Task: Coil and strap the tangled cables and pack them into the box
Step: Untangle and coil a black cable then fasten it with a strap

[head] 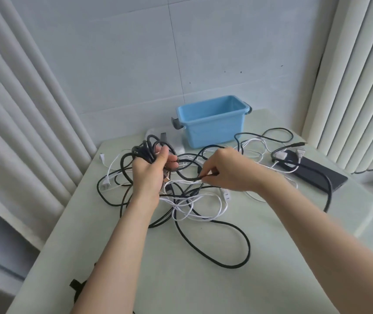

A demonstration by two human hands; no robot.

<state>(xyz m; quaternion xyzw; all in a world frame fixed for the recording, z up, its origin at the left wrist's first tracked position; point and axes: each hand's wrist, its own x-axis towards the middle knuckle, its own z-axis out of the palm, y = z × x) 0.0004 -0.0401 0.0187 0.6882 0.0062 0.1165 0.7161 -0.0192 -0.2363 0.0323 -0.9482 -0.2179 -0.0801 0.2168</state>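
A tangle of black and white cables (192,200) lies spread over the middle of the pale green table (203,279). My left hand (151,171) is raised above it, shut on a bundle of black cable loops (148,147) that stick up over its fingers. My right hand (228,169) pinches a stretch of the same black cable (190,177) between thumb and fingers, just to the right of my left hand. The empty blue box (212,121) with grey handles stands at the table's far edge, behind my hands.
A flat black device (316,175) lies at the right edge with plugs and cables across it. A clear lid (158,134) sits left of the box. Black straps (75,285) lie at the table's near left edge. Curtains hang on both sides.
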